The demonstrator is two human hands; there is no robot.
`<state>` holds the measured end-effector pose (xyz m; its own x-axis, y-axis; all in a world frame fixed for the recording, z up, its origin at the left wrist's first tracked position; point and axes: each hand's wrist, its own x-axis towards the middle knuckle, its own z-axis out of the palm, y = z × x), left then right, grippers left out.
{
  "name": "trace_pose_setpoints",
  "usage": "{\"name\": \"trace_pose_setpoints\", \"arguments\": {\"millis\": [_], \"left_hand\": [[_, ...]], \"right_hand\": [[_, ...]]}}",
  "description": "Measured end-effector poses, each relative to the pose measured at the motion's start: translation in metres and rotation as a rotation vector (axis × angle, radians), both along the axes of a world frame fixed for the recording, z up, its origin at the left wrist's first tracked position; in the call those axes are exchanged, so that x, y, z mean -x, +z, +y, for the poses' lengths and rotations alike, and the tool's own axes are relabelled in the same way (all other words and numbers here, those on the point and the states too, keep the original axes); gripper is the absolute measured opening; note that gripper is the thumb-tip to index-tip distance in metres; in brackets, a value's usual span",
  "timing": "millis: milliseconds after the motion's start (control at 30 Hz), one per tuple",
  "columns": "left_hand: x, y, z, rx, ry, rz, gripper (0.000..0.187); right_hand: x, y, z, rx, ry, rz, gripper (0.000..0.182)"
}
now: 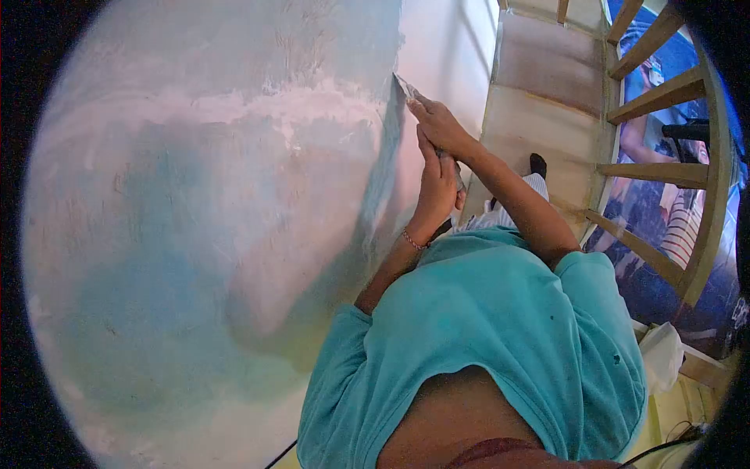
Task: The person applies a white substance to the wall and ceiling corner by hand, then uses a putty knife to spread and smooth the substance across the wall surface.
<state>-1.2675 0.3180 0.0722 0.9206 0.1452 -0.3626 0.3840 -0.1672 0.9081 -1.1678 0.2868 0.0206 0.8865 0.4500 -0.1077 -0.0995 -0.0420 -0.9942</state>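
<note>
My right hand (pixel 443 129) is closed around a putty knife (pixel 405 87), whose narrow tip meets the wall (pixel 258 172) close to its vertical corner. Just below, my left hand (pixel 439 186), with a bracelet at the wrist, is closed and rests against the right hand. Something greyish (pixel 460 177) shows between its fingers, too hidden to identify. The wall is patchy blue-green, with a pale band of filler (pixel 226 107) across it and pale smears along the corner.
Beige steps (pixel 547 62) run beside a wooden railing (pixel 660 173) on the right. Behind the railing is a colourful printed surface (pixel 637 234). A whitish bag (pixel 662 356) hangs at the lower right. My dark-clad foot (pixel 538 165) is on the steps.
</note>
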Motion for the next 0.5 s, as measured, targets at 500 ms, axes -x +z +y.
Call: {"name": "trace_pose_setpoints", "arguments": {"millis": [500], "left_hand": [[0.03, 0.009, -0.003, -0.115, -0.054, 0.062, 0.058]], "right_hand": [[0.032, -0.036, 0.014, 0.084, -0.11, -0.258, 0.045]]}}
